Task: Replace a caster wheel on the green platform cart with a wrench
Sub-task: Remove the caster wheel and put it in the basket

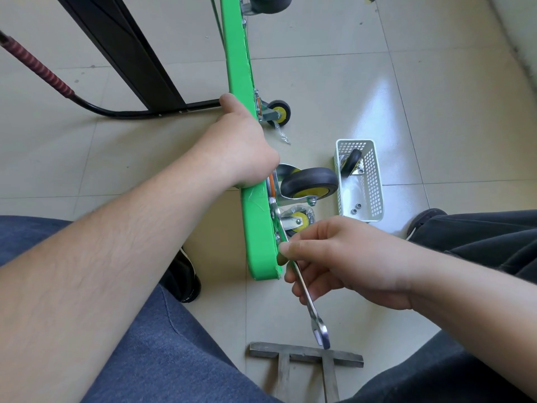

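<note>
Now you're wrenching at the caster plate while bracing the cart on its edge.

Your left hand [244, 146] wraps over the rim of the green cart [258, 242], which stands tipped on its side so the wheels face three o'clock; that grip likely keeps the deck from rocking as you turn. Your right hand [345, 263] pinches the wrench [305, 289] by its shank, upper end up against the plate of the near caster [299, 221], free end pointing to six o'clock above a grey metal frame [305, 356]. At two o'clock from that hand sits a white basket [374, 181] holding another caster [351, 162] and two nuts [356, 208], kept near so parts don't roll off.
</note>
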